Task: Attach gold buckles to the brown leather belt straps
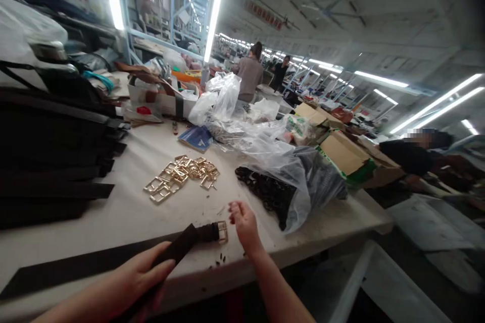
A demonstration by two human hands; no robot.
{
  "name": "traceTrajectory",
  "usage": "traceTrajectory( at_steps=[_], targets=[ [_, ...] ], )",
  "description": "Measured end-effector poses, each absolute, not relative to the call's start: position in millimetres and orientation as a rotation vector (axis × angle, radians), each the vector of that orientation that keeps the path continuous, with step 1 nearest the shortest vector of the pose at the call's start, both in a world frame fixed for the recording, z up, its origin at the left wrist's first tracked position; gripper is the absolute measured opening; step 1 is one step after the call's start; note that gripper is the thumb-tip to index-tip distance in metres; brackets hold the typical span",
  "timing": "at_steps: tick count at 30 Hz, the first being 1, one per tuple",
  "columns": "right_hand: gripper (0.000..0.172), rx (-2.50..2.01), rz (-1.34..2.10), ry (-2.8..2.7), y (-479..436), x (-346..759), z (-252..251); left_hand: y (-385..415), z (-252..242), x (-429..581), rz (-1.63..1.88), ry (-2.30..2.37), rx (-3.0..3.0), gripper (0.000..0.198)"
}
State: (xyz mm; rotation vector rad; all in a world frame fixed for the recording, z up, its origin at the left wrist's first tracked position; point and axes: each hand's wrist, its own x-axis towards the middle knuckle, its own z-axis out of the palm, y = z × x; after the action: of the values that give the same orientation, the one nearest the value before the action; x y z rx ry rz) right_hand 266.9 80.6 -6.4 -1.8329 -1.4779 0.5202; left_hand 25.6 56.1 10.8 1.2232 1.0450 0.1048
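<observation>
My left hand (151, 267) is closed round a black belt strap (182, 243) over the front edge of the table. A gold square buckle (223, 232) sits at the right end of black straps lying there; which strap it belongs to is hard to see. Just right of that buckle, my right hand (243, 222) hovers with its fingers curled together; anything in them is hidden. Another dark strap (87, 262) lies flat, running left. Beyond my hands is a loose pile of gold buckles (180, 174). Small dark bits (219, 258) are scattered near the edge.
A stack of black straps (53, 161) fills the table's left side. A clear plastic bag (303, 197) with black pieces lies right. Behind are a blue booklet (197, 138), more bags and cardboard boxes (344, 154). A person (413, 154) bends at far right; others stand farther back.
</observation>
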Motion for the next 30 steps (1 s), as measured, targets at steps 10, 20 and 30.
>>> traceTrajectory(
  at_steps=[10,20,30],
  targets=[
    [0.017,-2.165,0.105,-1.516,181.9,366.8,-33.3,65.8,11.9,50.9,0.309,1.095,1.157,0.041],
    [0.033,-1.969,0.231,-1.369,144.2,372.8,-16.9,62.0,3.7,55.8,0.376,1.051,1.262,0.038],
    [0.029,-1.091,1.425,-0.755,64.4,204.9,-8.7,63.4,14.6,62.3,0.678,1.112,1.297,0.037]
  ],
)
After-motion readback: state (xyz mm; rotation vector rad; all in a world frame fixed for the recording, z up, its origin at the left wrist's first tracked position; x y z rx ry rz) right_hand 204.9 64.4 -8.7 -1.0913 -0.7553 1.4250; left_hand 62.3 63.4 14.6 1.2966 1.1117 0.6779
